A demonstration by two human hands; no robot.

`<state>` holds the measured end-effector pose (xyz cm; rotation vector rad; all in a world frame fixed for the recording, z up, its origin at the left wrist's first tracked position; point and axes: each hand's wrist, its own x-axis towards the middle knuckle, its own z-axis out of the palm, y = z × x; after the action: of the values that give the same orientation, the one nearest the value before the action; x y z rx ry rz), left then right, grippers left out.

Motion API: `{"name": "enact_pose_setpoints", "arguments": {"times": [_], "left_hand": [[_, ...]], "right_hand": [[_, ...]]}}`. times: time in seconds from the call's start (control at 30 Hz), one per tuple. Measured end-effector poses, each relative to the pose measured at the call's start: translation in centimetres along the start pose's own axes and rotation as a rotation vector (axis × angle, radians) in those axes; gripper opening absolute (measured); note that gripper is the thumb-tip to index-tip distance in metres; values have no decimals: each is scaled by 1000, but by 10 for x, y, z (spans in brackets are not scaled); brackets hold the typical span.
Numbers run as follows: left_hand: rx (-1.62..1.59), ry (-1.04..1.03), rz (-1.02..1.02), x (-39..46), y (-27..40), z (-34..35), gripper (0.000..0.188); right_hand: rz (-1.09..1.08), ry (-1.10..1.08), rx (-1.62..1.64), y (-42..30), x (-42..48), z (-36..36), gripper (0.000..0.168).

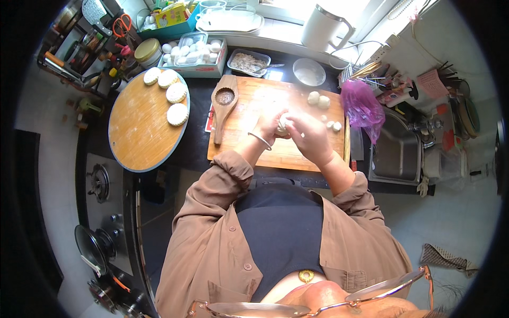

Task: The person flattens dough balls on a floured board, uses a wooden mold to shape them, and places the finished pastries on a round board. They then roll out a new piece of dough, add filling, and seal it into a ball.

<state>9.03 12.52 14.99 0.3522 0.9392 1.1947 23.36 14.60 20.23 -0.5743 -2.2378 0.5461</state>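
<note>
Above the wooden cutting board (254, 95), my left hand (271, 126) cups a pale, pleated ball of dough (283, 124). My right hand (312, 139) pinches the same dough with its thumb and fingers from the other side. Two larger dough balls (319, 100) and several small dough pieces (333, 126) rest on the board's right part. A wooden mooncake mould (225, 105) with one round cavity lies along the left edge, its handle towards me. Several moulded, fluted pastries (177, 114) sit along the right rim of a round wooden board (139, 119) to the left.
Behind the board stand a plastic tub of crumbly filling (249, 63) with a spoon, a clear bowl (309, 72) and a box of eggs (216, 67). A wooden rolling pin (347, 139), a purple plastic bag (362, 103) and a steel sink (397, 155) are right; a gas hob (103, 202) is left.
</note>
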Motion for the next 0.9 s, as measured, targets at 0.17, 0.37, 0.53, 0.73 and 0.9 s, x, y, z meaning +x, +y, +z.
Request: {"name": "enact_pose_setpoints", "arguments": {"times": [0.17,0.37,0.53,0.73,0.9], "left_hand": [[45,-8,52,-1,6,1,24],[-91,-54,344,-8,-5,6,34],[-316,20,252,-2,-7,-2,30],[-203,-53,349,-10,-2,3,22],[-51,-73,204,-8,-2,-7,22]], "right_hand": [[51,-94,-87,1,-1,-2,9],[345,110,239,0,-9,13,11],[636,91,711,-11,-4,5,12],[435,50,405,-6,-6,7,13],[73,-3,16,-10,4,-4,15]]}}
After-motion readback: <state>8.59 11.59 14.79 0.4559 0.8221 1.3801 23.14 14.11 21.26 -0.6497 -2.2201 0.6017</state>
